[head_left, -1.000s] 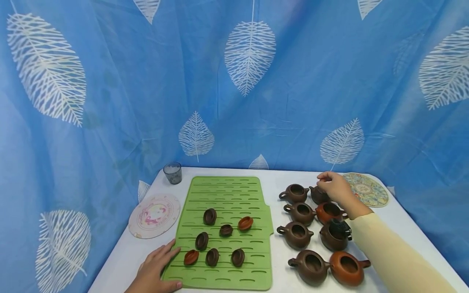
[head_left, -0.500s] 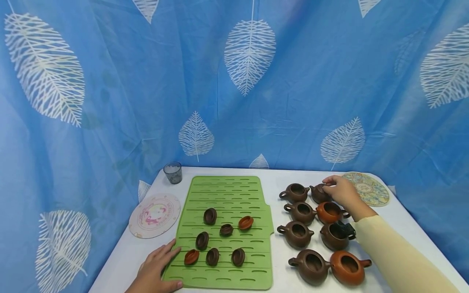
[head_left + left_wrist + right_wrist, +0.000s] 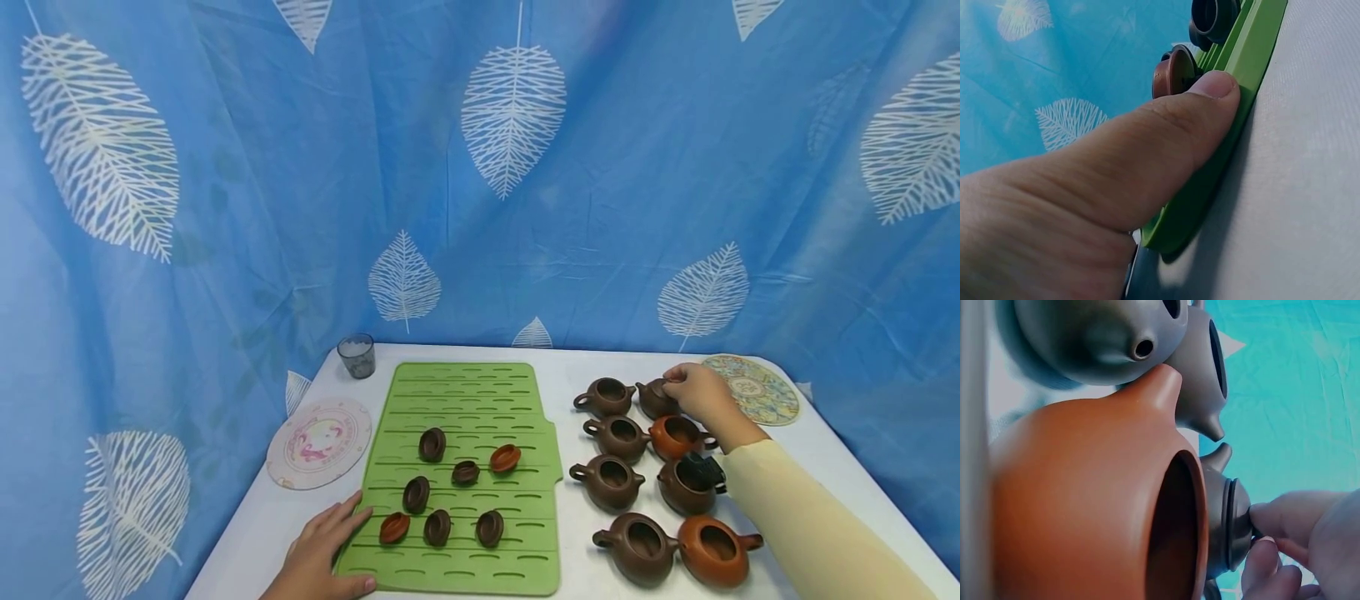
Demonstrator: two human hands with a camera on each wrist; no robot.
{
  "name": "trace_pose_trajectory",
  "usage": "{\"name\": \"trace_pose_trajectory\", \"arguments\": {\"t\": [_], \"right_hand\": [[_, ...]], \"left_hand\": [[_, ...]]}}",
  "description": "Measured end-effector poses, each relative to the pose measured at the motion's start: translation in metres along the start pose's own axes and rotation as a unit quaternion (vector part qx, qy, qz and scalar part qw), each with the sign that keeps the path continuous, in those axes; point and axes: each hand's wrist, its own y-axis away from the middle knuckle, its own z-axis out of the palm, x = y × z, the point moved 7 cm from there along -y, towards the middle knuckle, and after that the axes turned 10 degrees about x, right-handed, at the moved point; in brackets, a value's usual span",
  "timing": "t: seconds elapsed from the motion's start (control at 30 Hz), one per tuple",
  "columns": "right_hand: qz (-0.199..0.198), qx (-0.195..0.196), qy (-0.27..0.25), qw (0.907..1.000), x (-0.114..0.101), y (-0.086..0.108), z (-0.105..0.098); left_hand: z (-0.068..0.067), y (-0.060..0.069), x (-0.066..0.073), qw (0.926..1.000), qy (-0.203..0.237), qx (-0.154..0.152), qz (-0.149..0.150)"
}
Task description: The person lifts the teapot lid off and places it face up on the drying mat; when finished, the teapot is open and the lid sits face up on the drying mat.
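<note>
At the back right, my right hand (image 3: 701, 396) pinches the knob of a dark brown teapot lid (image 3: 1241, 519). That lid sits over the mouth of a small dark brown teapot (image 3: 654, 403); in the right wrist view its rim looks level with the opening, and my fingertips cover the knob. My left hand (image 3: 318, 550) rests with spread fingers on the front left corner of a green slotted mat (image 3: 465, 392). Several loose lids (image 3: 438, 528), dark brown and reddish, lie on this mat. In the left wrist view the thumb (image 3: 1166, 137) presses along the mat's edge.
Several lidless teapots (image 3: 641, 548), brown and orange, stand close together in two columns right of the mat. An orange teapot (image 3: 1079, 506) is just in front of the lidded one. Round coasters (image 3: 318, 442) lie at both sides, and a grey glass (image 3: 357, 357) stands at the back left.
My right hand has shifted slightly to the right at the rear teapot, so more of that pot and its lid shows. The left hand has stayed on the mat.
</note>
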Motion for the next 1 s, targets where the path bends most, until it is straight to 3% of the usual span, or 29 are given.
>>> {"name": "trace_pose_trajectory", "arguments": {"t": [0.33,0.53,0.7,1.0], "right_hand": [[-0.013,0.014,0.016,0.9997,-0.003,0.002,-0.004],[-0.033,0.032,0.003,0.9989,-0.018,0.006,-0.007],[-0.043,0.045,-0.048,0.9969,-0.033,0.011,-0.006],[-0.026,0.015,-0.169,0.9852,-0.054,0.017,0.012]], "left_hand": [[0.001,0.000,0.000,1.0000,0.003,-0.005,-0.008],[0.000,0.001,0.000,0.9999,0.001,-0.002,-0.011],[0.001,0.000,0.001,1.0000,0.002,0.000,-0.008],[0.002,0.000,-0.002,1.0000,0.007,-0.005,0.000]]}}
